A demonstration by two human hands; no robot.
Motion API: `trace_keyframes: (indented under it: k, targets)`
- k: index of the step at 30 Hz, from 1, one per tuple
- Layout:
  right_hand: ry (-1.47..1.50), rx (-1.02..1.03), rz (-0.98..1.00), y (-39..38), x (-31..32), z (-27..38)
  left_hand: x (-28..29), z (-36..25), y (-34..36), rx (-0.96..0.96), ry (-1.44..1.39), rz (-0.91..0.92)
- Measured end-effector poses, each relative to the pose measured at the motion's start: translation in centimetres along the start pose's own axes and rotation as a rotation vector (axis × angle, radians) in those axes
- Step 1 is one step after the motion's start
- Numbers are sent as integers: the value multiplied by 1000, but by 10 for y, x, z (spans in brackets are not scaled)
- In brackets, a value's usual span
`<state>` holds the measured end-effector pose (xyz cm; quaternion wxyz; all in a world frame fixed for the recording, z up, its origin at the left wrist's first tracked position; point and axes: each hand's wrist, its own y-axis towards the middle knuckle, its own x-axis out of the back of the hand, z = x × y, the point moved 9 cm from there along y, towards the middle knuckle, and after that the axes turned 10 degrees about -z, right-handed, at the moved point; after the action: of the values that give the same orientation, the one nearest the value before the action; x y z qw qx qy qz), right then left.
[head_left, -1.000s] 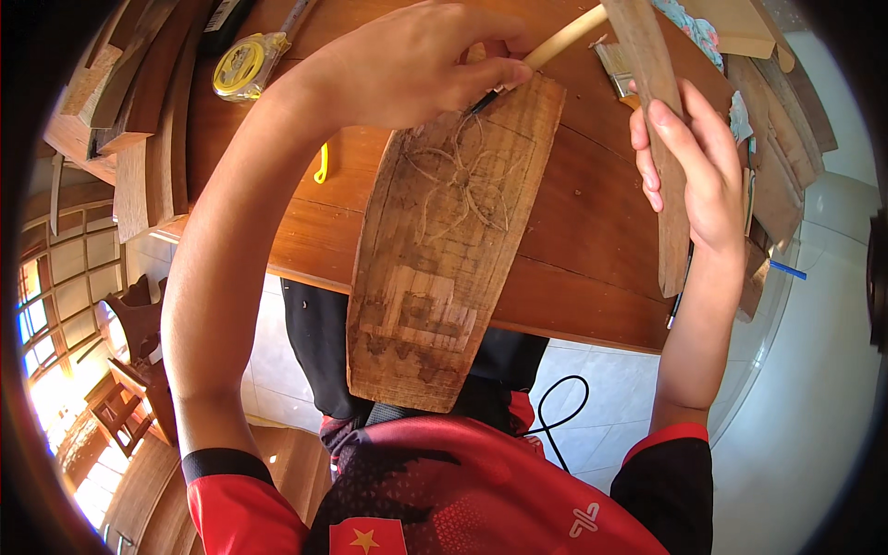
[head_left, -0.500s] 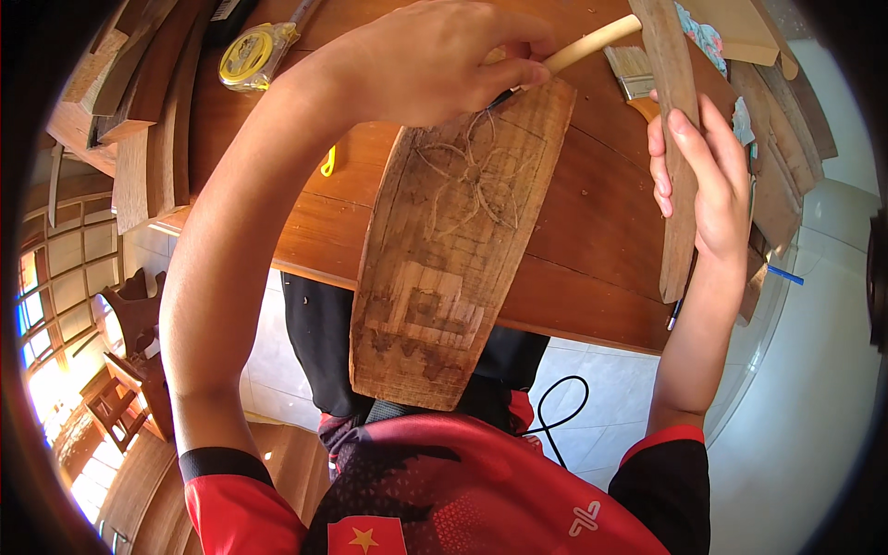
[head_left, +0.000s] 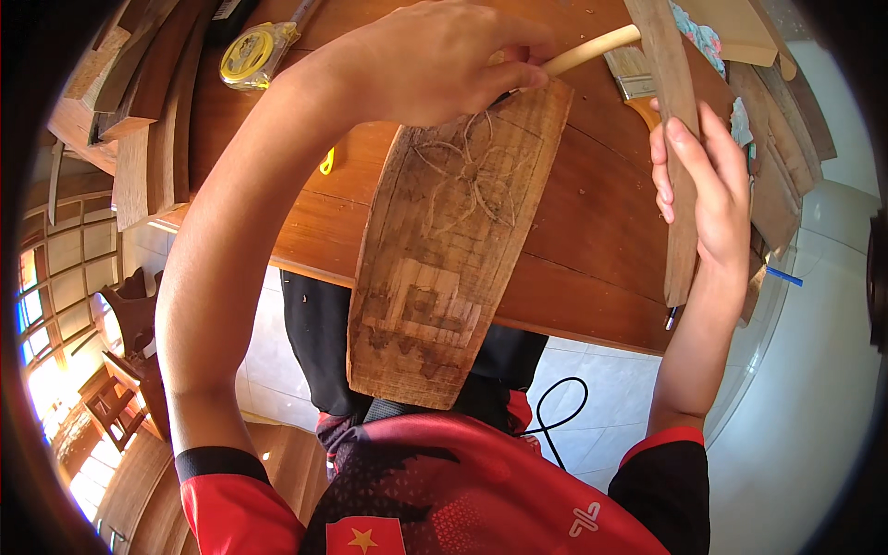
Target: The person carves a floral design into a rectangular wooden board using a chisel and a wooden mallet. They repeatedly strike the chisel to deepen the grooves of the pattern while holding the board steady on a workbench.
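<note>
A curved wooden board with a flower outline cut into its upper part leans from the table's edge toward my lap. Over its far end, my left hand is closed around a carving chisel with a pale round handle. The chisel's dark blade end touches or nearly touches the board near a petal; the fingers partly hide it. My right hand grips a long flat wooden stick, held roughly upright. The stick's upper part meets, or almost meets, the butt of the chisel handle.
On the brown table lie a yellow tape measure, a flat paintbrush and a small yellow item. Wooden pieces are stacked at the left and right. A black cable loops by the floor.
The stick's top has shifted slightly left, and the chisel's handle end has dipped a little. The board has moved very slightly left. Both grips stay the same.
</note>
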<state>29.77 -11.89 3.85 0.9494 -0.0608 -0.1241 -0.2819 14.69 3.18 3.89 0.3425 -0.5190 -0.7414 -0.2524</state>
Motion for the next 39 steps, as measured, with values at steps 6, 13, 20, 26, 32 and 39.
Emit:
trace_keyframes:
  k: [6, 13, 20, 26, 32, 39]
  targets:
    - [-25, -14, 16, -4, 1, 1, -4, 6, -2, -45, 52, -152]
    - [-12, -74, -33, -2, 1, -4, -6, 11, -1, -72, 44, -154]
    - [-58, -129, 6, -3, -5, -12, -8, 17, 0, -42, -33, -136]
    - [-33, -123, 2, 0, -8, -17, -10, 14, 5, -78, 11, -67]
    - [25, -122, -60, -2, -5, -16, -12, 14, 5, -41, 5, -65]
    - [23, -125, -79, 0, -1, -12, -13, 15, 5, -19, 16, -43]
